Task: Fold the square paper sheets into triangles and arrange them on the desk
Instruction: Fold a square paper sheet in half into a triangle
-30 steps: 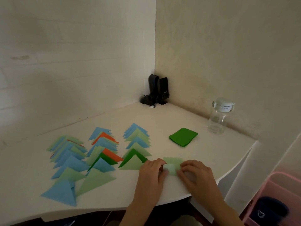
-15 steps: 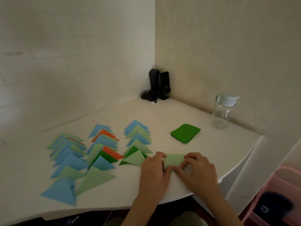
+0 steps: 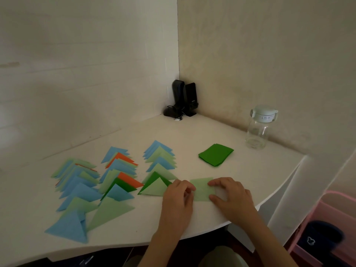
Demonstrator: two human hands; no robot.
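A light green paper sheet (image 3: 202, 189) lies flat on the white desk (image 3: 192, 135) near its front edge, between my two hands. My left hand (image 3: 178, 199) has curled fingers pinching the sheet's left edge. My right hand (image 3: 232, 197) rests on the right edge, with forefinger and thumb spread flat on the paper. A stack of dark green square sheets (image 3: 216, 154) sits behind, toward the right. Folded triangles in blue, light green, orange and dark green (image 3: 115, 182) lie in overlapping rows on the left; the nearest one (image 3: 154, 187) touches my left hand.
A clear bottle with a pale lid (image 3: 259, 128) stands at the back right of the desk. Two black speakers (image 3: 185, 99) with a cable occupy the wall corner. A pink bin (image 3: 327, 228) stands on the floor to the right of the desk.
My hands have moved apart, and the light green sheet now shows wider and flat between them. My left hand had been pressed against my right over the paper.
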